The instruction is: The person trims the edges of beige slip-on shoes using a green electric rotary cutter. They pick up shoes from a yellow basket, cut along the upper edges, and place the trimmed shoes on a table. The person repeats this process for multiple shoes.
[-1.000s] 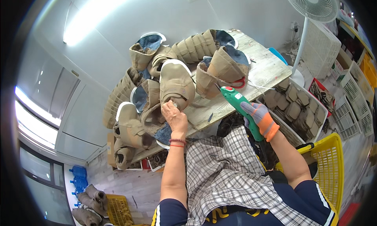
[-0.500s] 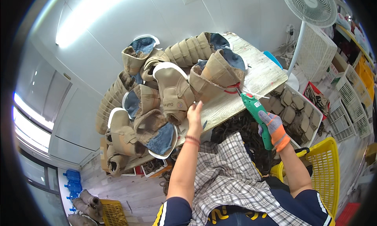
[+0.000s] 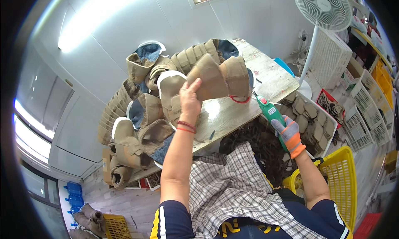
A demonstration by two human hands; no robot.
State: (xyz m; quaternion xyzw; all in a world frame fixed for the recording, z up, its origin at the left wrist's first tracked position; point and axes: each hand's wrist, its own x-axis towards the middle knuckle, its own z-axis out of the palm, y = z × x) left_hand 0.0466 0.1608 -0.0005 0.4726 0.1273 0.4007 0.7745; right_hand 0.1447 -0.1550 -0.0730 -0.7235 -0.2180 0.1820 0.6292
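My left hand point(image 3: 190, 98), bare with red bands on the wrist, closes on the edge of a tan shoe upper point(image 3: 209, 79) raised over the tabletop. Beside that piece, to its right, stands another tan upper point(image 3: 237, 77), with a red loop point(image 3: 240, 99) at its lower edge. A grey and orange glove covers my right hand point(image 3: 290, 135). It grips a green handheld power tool point(image 3: 268, 108) with a red button, its narrow tip pointing toward the uppers. Left of my left hand lies a tan shoe upper with a white rim point(image 3: 170, 83).
More fleece-lined uppers point(image 3: 122, 141) are heaped on the left of the worn wooden table point(image 3: 266, 68). Under its front edge is a bin of tan pieces point(image 3: 318, 118) near dark scraps point(image 3: 249, 139). A yellow basket point(image 3: 343, 172) stands at my right, a white fan point(image 3: 324, 8) behind.
My left hand has moved up and left, taking hold of a tan upper and lifting it. The tool has stayed nearly in place beside the table edge.
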